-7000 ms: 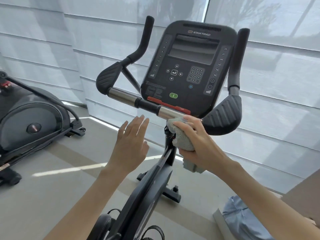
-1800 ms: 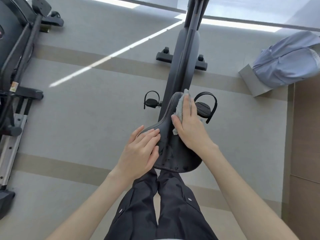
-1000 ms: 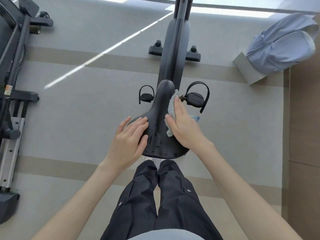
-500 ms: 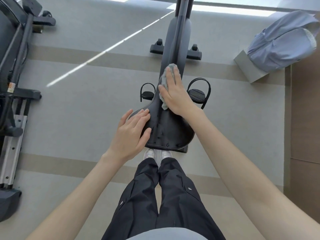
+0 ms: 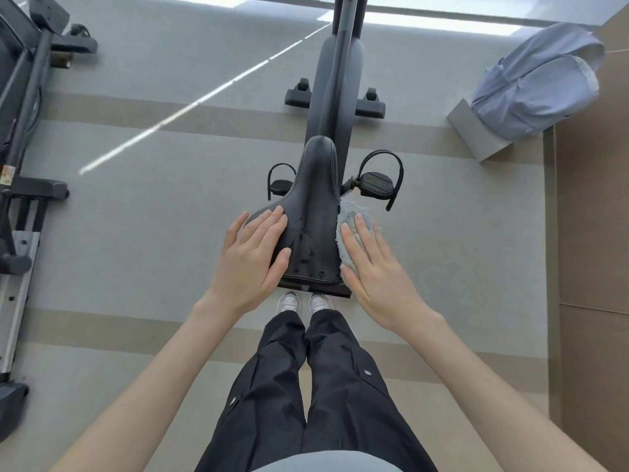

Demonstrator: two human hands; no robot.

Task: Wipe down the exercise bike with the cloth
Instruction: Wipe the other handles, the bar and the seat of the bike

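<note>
The view looks straight down on the bike (image 5: 335, 97), its black saddle (image 5: 313, 212) in the middle with the narrow nose pointing away from the person. The cloth (image 5: 350, 216), pale grey and fluffy, lies over the saddle's right edge, pressed flat under the right hand (image 5: 374, 267); the fingers are stretched out on top of it, not curled, so this grip is open, palm holding the cloth against the seat. The left hand (image 5: 252, 253) rests flat on the saddle's left wing, fingers spread, its grip open and holding nothing. Small wet spots show on the bare strip of saddle between the two hands.

Just beyond the saddle, a strapped pedal (image 5: 377, 180) sticks out to the right, near the cloth's far end, and a second pedal (image 5: 280, 183) shows on the left. Farther on, the frame runs up to a cross foot (image 5: 335, 100) on the floor (image 5: 153, 233). The person's dark trousers (image 5: 306, 386) and light shoes (image 5: 304, 303) stand right behind the saddle's back edge.

Another machine (image 5: 23, 165) fills the left border, well apart from the bike, with open carpet between. At upper right a blue backpack (image 5: 537, 83) sits on a low grey block (image 5: 476, 137) beside a brown wall (image 5: 592, 233); bare floor separates it from the right pedal.
</note>
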